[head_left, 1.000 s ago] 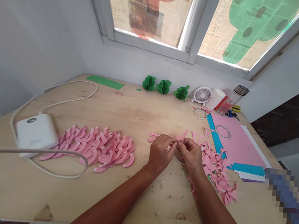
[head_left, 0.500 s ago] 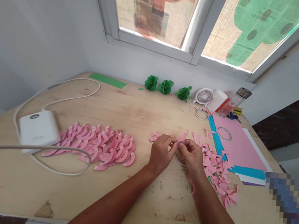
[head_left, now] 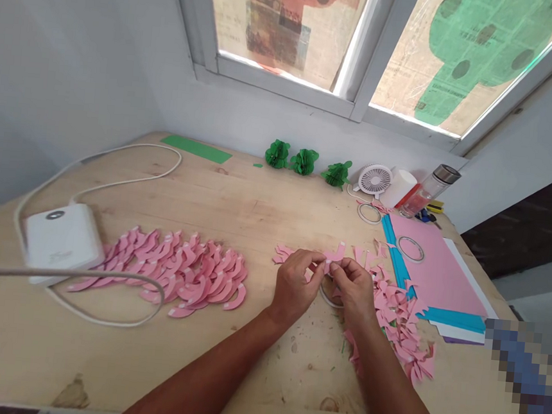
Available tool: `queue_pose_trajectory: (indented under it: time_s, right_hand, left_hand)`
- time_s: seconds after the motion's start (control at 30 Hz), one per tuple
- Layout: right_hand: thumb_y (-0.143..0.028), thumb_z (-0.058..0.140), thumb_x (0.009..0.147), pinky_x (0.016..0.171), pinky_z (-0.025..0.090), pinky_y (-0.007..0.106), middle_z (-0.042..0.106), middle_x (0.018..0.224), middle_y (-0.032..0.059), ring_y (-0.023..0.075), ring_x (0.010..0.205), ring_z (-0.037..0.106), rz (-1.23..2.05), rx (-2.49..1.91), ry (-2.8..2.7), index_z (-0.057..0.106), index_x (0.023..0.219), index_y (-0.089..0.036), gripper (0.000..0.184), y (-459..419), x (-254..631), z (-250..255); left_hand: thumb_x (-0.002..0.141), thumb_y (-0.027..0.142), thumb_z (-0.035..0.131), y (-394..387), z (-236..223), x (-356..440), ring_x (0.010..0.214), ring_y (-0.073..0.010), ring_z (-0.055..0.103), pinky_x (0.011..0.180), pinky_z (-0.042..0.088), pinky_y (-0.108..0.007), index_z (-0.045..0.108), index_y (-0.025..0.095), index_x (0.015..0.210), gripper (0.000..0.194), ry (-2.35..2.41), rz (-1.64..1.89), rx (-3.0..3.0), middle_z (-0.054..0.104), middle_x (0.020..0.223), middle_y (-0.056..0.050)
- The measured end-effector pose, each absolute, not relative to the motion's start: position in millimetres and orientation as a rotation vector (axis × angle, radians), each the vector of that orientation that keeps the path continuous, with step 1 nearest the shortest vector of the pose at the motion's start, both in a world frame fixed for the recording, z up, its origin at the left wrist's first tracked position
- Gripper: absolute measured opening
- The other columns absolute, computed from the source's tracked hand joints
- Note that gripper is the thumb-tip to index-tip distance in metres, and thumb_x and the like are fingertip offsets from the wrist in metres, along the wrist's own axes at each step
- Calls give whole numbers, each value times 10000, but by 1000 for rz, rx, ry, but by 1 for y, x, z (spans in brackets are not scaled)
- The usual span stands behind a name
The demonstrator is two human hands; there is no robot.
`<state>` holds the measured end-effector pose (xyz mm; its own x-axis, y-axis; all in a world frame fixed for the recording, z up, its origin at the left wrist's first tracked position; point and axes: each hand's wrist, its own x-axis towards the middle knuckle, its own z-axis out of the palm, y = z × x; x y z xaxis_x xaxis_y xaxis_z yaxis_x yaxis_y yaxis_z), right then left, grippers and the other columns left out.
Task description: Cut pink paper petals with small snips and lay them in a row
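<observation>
left hand (head_left: pixel 296 276) — fingers (head_left: pixel 314 257) pinched | right hand (head_left: pixel 356 288) — fingers pinched | both forearms (head_left: pixel 220 370) angled inward

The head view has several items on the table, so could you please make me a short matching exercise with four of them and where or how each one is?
Things
1. Pink paper piece
2. Green paper balls
3. Bottle
4. White box

Place or look
a. Clear, with a silver-coloured cap
b. At the left end of the pile of curved pink pieces
c. Between the left hand and the right hand
d. In a row by the wall

Right pairs: 1-c, 2-d, 3-a, 4-b
</observation>
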<state>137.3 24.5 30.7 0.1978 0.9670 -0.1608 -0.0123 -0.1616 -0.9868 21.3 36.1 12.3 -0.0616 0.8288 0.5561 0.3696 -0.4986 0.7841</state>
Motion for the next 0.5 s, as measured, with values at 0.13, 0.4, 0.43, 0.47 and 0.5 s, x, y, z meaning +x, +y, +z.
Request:
queue_pose_trajectory:
  time_s: [0.13, 0.4, 0.43, 0.47, 0.5]
  right_hand:
    - [-453, 665, 643, 335, 223, 152, 442, 544, -51, 56, 423, 340, 1191, -1395, -979, 516, 702, -171, 325, 24, 139, 30]
    - [-441, 673, 637, 340, 204, 155, 430, 524, -63, 45, 405, 303, 1248, -1366, -978, 500, 675, -175, 319, 24, 137, 31]
    - [-445, 674, 632, 340, 202, 157, 430, 518, -64, 44, 400, 302, 1252, -1365, -984, 501, 673, -174, 324, 24, 136, 32]
    - [-452, 675, 625, 339, 201, 160, 428, 510, -64, 44, 393, 300, 1249, -1365, -989, 502, 670, -173, 331, 24, 136, 32]
    - [-460, 677, 618, 338, 202, 163, 427, 502, -64, 43, 387, 299, 1244, -1366, -995, 503, 666, -173, 339, 24, 136, 33]
  left_hand:
    - [749, 186, 561, 38, 14, 19, 708, -139, 612, 665, 488, -265, 625, 177, 818, 94, 1307, 1585, 1639, 675, 780, -31]
    - [701, 266, 608, 46, 16, 19, 610, -125, 589, 519, 454, -217, 667, 147, 807, 169, 1097, 1376, 1118, 658, 680, -27]
    - [693, 274, 613, 46, 17, 19, 581, -116, 573, 492, 439, -207, 668, 143, 793, 174, 1071, 1345, 1073, 644, 651, -21]
    - [685, 282, 617, 46, 18, 19, 550, -105, 552, 469, 424, -196, 666, 138, 779, 179, 1049, 1316, 1035, 627, 625, -13]
    - [679, 290, 621, 46, 18, 19, 522, -93, 527, 450, 410, -187, 663, 134, 763, 182, 1030, 1293, 1005, 608, 603, -4]
